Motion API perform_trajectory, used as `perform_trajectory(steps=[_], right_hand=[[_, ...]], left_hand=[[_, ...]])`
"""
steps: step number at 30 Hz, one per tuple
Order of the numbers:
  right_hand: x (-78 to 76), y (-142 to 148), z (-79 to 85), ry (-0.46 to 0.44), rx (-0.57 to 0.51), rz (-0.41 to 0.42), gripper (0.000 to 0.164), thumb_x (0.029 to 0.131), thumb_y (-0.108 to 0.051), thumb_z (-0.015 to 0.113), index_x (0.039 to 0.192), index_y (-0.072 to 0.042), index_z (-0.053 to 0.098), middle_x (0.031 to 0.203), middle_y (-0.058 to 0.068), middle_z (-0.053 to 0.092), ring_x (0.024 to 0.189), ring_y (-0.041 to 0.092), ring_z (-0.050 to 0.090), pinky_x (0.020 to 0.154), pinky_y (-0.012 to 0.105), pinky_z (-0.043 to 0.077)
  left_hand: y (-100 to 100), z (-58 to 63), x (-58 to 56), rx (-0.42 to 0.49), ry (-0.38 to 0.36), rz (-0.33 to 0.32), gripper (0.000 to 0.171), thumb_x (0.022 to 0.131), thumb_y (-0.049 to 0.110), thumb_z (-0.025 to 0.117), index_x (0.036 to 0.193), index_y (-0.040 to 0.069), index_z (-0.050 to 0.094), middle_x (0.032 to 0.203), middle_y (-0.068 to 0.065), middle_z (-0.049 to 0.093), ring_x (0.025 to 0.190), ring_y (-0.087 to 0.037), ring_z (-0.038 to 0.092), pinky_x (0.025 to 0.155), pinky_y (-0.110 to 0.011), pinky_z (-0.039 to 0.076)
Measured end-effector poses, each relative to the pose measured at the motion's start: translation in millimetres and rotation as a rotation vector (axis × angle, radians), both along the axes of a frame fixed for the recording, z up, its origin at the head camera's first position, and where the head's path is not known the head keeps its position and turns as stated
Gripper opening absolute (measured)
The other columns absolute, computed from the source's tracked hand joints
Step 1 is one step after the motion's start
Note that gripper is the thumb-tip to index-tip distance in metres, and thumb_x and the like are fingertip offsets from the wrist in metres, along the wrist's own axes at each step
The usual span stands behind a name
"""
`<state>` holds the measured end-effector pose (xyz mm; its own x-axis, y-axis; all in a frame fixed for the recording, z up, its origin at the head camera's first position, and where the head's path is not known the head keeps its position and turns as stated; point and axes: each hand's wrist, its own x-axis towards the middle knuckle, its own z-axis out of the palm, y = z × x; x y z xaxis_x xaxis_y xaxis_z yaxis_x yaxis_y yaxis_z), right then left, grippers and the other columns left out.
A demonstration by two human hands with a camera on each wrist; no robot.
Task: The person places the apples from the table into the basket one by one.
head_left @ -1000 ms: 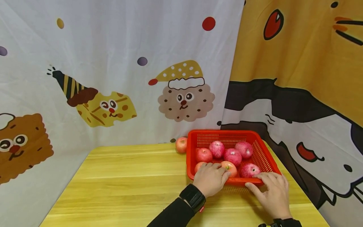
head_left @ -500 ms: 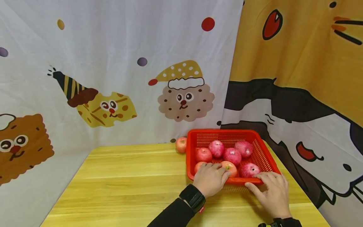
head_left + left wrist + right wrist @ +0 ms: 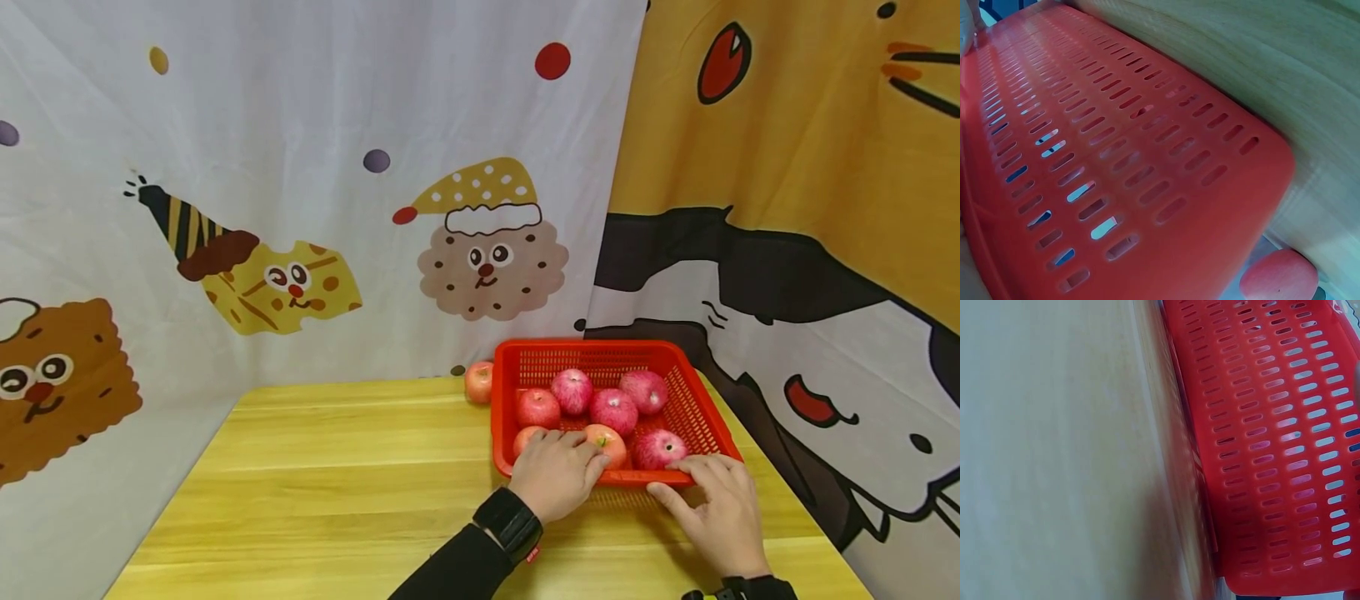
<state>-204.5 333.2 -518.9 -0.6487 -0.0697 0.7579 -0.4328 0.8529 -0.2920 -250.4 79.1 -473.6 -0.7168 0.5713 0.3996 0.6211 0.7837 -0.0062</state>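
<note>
A red plastic basket (image 3: 630, 477) with slotted walls stands toward the table's back right, holding several apples (image 3: 615, 412). My left hand (image 3: 558, 475) grips its near rim left of the middle, fingers over the edge and in front of a paler apple (image 3: 606, 444). Near the right corner my right hand (image 3: 720, 508) holds the same rim, thumb outside and fingers over the top. The slotted wall (image 3: 1210, 212) fills much of the left wrist view. From the right wrist, the basket wall (image 3: 1229, 506) shows close beside the tabletop.
One more apple (image 3: 478, 382) lies on the table outside the basket, against its left side. The wooden table (image 3: 322, 483) reaches back to a white cartoon-print curtain (image 3: 315, 167). Another printed curtain (image 3: 825, 392) hangs along the right side, close to the basket.
</note>
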Motion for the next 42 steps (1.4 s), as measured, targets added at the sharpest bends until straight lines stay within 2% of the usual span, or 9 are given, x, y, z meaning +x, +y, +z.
perform_trajectory(steps=[11, 14, 18, 21, 24, 27, 31, 37, 42], right_hand=[[0.0, -2, 1.3, -0.021, -0.017, -0.012, 0.044, 0.06, -0.033, 0.091, 0.09, -0.006, 0.071, 0.091, 0.012, 0.066, 0.098, 0.038, 0.045, 0.085, 0.057, 0.03], [-1.3, -2, 2.3, -0.012, -0.022, -0.014, 0.044, 0.061, -0.032, 0.09, 0.09, -0.005, 0.071, 0.092, 0.014, 0.066, 0.098, 0.039, 0.044, 0.085, 0.057, 0.029], [-3.5, -3, 3.3, -0.002, -0.008, -0.007, 0.045, 0.061, -0.033, 0.09, 0.089, -0.005, 0.071, 0.092, 0.014, 0.066, 0.097, 0.038, 0.045, 0.085, 0.056, 0.031], [-3.2, -4, 2.1, -0.005, 0.002, -0.002, 0.045, 0.061, -0.034, 0.089, 0.09, -0.005, 0.071, 0.091, 0.014, 0.067, 0.096, 0.038, 0.046, 0.086, 0.056, 0.031], [-0.3, -7, -0.2, -0.009, 0.003, -0.006, 0.045, 0.061, -0.033, 0.089, 0.089, -0.004, 0.071, 0.09, 0.014, 0.066, 0.095, 0.039, 0.046, 0.085, 0.057, 0.031], [2.8, -8, -1.8, -0.016, -0.001, -0.014, 0.045, 0.061, -0.033, 0.09, 0.089, -0.003, 0.07, 0.089, 0.014, 0.066, 0.095, 0.039, 0.046, 0.085, 0.057, 0.031], [3.6, -7, -1.8, -0.009, -0.011, -0.017, 0.045, 0.061, -0.032, 0.09, 0.089, -0.004, 0.07, 0.089, 0.014, 0.066, 0.095, 0.039, 0.045, 0.085, 0.057, 0.031], [1.3, -4, -2.1, 0.006, -0.014, -0.021, 0.046, 0.061, -0.034, 0.09, 0.09, -0.004, 0.07, 0.091, 0.014, 0.066, 0.096, 0.038, 0.045, 0.085, 0.056, 0.03], [-0.5, -2, -1.0, 0.008, -0.009, -0.02, 0.046, 0.061, -0.033, 0.09, 0.091, -0.004, 0.071, 0.091, 0.014, 0.066, 0.096, 0.038, 0.045, 0.084, 0.056, 0.03]], left_hand=[[-14, 16.1, -14.5, 0.16, -0.06, -0.075, 0.045, 0.097, 0.052, 0.054, 0.125, 0.019, 0.065, 0.126, 0.0, 0.059, 0.115, -0.02, 0.047, 0.101, -0.04, 0.042], [-29, 30.4, -34.4, 0.245, 0.006, -0.041, 0.048, 0.095, 0.044, 0.061, 0.129, 0.011, 0.06, 0.13, -0.006, 0.056, 0.12, -0.023, 0.044, 0.105, -0.041, 0.039], [-61, 38.9, -74.3, 0.37, 0.08, 0.109, 0.039, 0.096, 0.022, 0.059, 0.129, 0.002, 0.058, 0.125, -0.014, 0.059, 0.116, -0.029, 0.048, 0.101, -0.045, 0.042], [-93, 23.3, -105.9, 0.36, 0.009, 0.223, 0.04, 0.093, 0.009, 0.057, 0.132, -0.001, 0.055, 0.127, -0.017, 0.058, 0.116, -0.032, 0.048, 0.101, -0.048, 0.042], [-119, -2.8, -122.8, 0.216, -0.125, 0.318, 0.049, 0.093, 0.012, 0.061, 0.14, 0.006, 0.05, 0.139, -0.015, 0.05, 0.123, -0.037, 0.042, 0.104, -0.052, 0.038], [-131, -20.7, -124.9, 0.077, -0.199, 0.341, 0.06, 0.091, 0.026, 0.068, 0.145, 0.015, 0.046, 0.148, -0.012, 0.041, 0.128, -0.042, 0.035, 0.102, -0.058, 0.037], [-128, -26.7, -124.0, 0.032, -0.182, 0.284, 0.064, 0.087, 0.042, 0.072, 0.139, 0.013, 0.05, 0.148, -0.011, 0.042, 0.127, -0.042, 0.036, 0.099, -0.058, 0.041], [-116, -21.8, -125.2, -0.051, -0.063, 0.184, 0.05, 0.085, 0.033, 0.074, 0.123, 0.006, 0.057, 0.127, -0.012, 0.056, 0.111, -0.031, 0.051, 0.099, -0.043, 0.047], [-108, -18.9, -125.1, -0.014, -0.013, 0.182, 0.037, 0.085, 0.024, 0.073, 0.116, 0.006, 0.062, 0.105, -0.009, 0.06, 0.086, -0.025, 0.059, 0.079, -0.039, 0.056]])
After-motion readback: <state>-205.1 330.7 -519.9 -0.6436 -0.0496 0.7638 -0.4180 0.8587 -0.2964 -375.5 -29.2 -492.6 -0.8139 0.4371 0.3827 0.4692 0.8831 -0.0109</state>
